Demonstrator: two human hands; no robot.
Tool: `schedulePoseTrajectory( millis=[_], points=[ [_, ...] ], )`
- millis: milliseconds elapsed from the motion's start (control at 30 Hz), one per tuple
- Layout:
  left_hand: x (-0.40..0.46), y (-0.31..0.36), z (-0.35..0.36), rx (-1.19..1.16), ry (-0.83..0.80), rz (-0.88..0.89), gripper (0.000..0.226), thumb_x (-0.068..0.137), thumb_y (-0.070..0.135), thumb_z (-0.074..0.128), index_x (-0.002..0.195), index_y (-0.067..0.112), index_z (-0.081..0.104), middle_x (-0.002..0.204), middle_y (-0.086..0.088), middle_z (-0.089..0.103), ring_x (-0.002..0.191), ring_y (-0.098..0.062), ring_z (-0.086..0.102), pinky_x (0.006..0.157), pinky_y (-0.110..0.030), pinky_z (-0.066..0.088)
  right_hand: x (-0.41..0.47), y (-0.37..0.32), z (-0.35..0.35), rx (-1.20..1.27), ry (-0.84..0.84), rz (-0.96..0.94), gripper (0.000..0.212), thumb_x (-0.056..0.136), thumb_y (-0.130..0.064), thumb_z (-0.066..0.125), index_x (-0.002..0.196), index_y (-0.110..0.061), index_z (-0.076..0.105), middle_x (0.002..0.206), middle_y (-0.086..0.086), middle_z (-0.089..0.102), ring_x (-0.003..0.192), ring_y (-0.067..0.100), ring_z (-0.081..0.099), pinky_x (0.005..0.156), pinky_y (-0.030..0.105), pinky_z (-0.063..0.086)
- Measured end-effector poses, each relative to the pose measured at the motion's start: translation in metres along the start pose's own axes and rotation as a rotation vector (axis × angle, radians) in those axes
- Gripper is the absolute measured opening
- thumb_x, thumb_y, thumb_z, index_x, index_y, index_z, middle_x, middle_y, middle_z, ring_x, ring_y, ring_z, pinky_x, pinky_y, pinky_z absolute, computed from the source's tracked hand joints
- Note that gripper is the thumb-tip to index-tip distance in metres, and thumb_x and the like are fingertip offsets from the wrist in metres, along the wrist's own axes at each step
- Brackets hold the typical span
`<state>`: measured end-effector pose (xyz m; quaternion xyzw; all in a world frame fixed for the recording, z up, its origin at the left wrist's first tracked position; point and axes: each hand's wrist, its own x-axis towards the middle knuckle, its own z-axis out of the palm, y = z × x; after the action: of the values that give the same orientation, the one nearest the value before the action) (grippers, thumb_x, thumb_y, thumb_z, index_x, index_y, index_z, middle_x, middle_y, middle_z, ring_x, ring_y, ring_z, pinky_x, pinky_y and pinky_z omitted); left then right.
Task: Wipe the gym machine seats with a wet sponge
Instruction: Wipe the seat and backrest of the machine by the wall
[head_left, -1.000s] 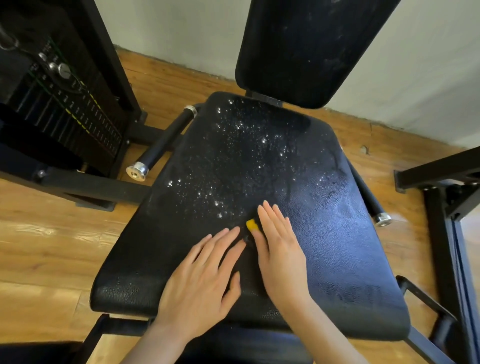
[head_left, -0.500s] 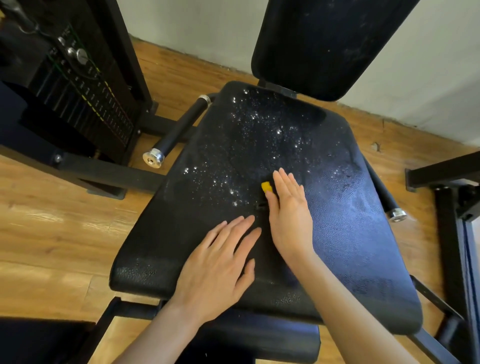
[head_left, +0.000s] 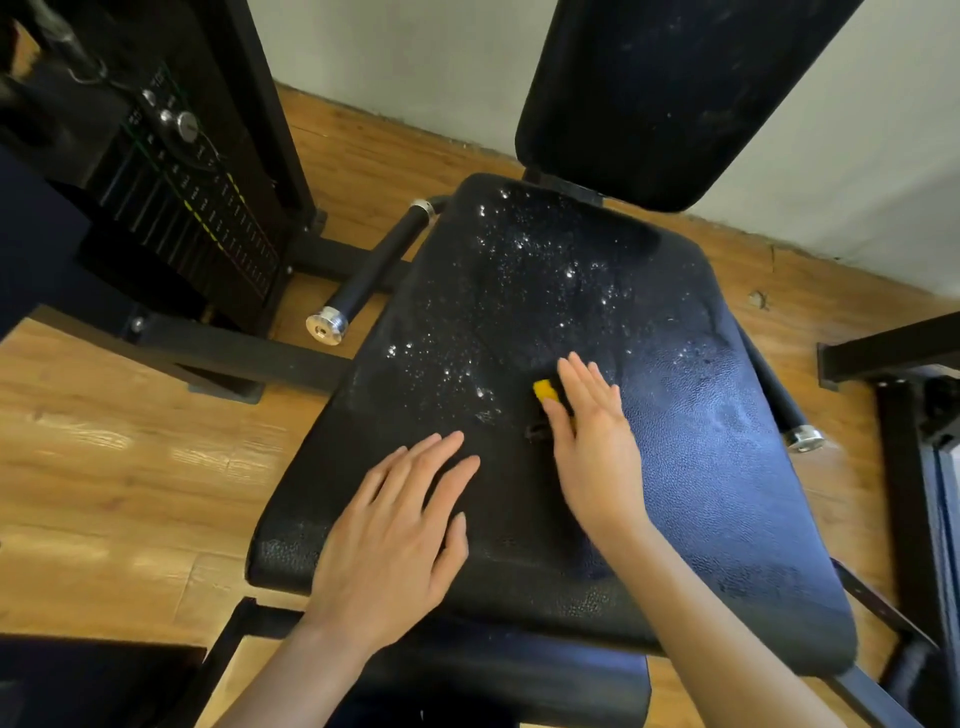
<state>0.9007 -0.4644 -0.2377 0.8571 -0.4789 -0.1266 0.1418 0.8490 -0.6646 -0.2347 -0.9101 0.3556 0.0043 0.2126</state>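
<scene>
The black padded seat (head_left: 701, 467) of a gym machine fills the middle of the view, with soap bubbles and water drops scattered over its far left half. My right hand (head_left: 592, 441) lies flat with straight fingers on a yellow sponge (head_left: 545, 391), pressing it onto the seat's centre. Only a corner of the sponge shows beside my fingers. My left hand (head_left: 395, 535) rests flat on the seat's near left part, fingers spread.
The black backrest (head_left: 665, 93) rises behind the seat against a pale wall. A weight stack (head_left: 182, 208) with a selector pin stands at the left. Chrome-capped handles (head_left: 374, 270) stick out on both sides. Black frame bars (head_left: 893, 348) stand at the right on a wooden floor.
My right hand has slid the sponge forward, away from me, toward the seat's middle. My left hand has stayed flat on the near left part.
</scene>
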Motion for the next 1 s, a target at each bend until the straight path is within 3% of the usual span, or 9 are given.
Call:
schedulePoseTrajectory(
  millis=[100,233,333,467,667,833,1000],
  points=[
    [0.002,0.0,0.0,0.005,0.003,0.0,0.047,0.097,0.032,0.037,0.138,0.016,0.055,0.148,-0.006,0.048,0.138,-0.021,0.044,0.113,-0.037,0.028,0.004,-0.017,0.012,0.039,0.052,0.047,0.043,0.104,-0.024,0.041,0.145,-0.01,0.04,0.154,0.005,0.035,0.147,0.019,0.019,0.119,0.028,0.0],
    [0.0,0.0,0.001,0.009,-0.01,0.004,0.048,0.097,0.032,0.036,0.138,0.016,0.055,0.149,-0.006,0.047,0.139,-0.021,0.043,0.113,-0.037,0.028,-0.05,-0.028,0.017,0.018,0.064,-0.105,0.043,0.102,-0.026,0.044,0.142,-0.012,0.046,0.15,0.001,0.041,0.144,0.017,0.027,0.119,0.032,0.014],
    [0.0,0.0,-0.001,0.005,-0.024,0.002,0.048,0.097,0.033,0.035,0.138,0.017,0.055,0.149,-0.006,0.047,0.138,-0.022,0.044,0.113,-0.038,0.029,-0.052,-0.022,0.014,-0.006,0.049,-0.117,0.043,0.099,-0.029,0.046,0.138,-0.012,0.051,0.146,0.002,0.047,0.141,0.017,0.034,0.118,0.033,0.02],
    [0.002,0.0,0.0,0.003,-0.019,0.001,0.048,0.097,0.033,0.035,0.137,0.018,0.055,0.148,-0.006,0.048,0.138,-0.021,0.044,0.113,-0.038,0.035,0.002,-0.032,0.016,0.023,0.019,-0.038,0.044,0.103,-0.026,0.043,0.145,-0.013,0.041,0.153,0.002,0.036,0.146,0.018,0.022,0.121,0.036,0.011],
    [0.0,-0.001,0.001,-0.018,-0.016,0.004,0.048,0.097,0.032,0.035,0.137,0.017,0.057,0.149,-0.007,0.049,0.137,-0.022,0.046,0.11,-0.041,0.042,-0.061,-0.019,0.007,0.029,0.02,-0.098,0.042,0.099,-0.02,0.051,0.141,-0.012,0.047,0.148,0.002,0.043,0.142,0.017,0.028,0.117,0.047,0.019],
    [0.001,-0.001,0.003,-0.005,0.001,0.005,0.048,0.096,0.033,0.036,0.137,0.018,0.055,0.148,-0.006,0.048,0.138,-0.021,0.044,0.113,-0.038,0.034,0.003,-0.039,0.019,0.059,0.013,-0.012,0.044,0.104,-0.025,0.041,0.146,-0.014,0.039,0.154,0.002,0.034,0.147,0.017,0.019,0.122,0.038,0.008],
    [-0.001,-0.002,0.004,-0.003,0.004,0.013,0.048,0.097,0.033,0.036,0.14,0.018,0.053,0.15,-0.006,0.046,0.14,-0.021,0.042,0.115,-0.037,0.029,-0.062,-0.026,0.017,0.036,0.059,-0.118,0.042,0.099,-0.022,0.047,0.139,-0.01,0.05,0.147,0.002,0.045,0.142,0.017,0.03,0.117,0.042,0.022]
  ],
)
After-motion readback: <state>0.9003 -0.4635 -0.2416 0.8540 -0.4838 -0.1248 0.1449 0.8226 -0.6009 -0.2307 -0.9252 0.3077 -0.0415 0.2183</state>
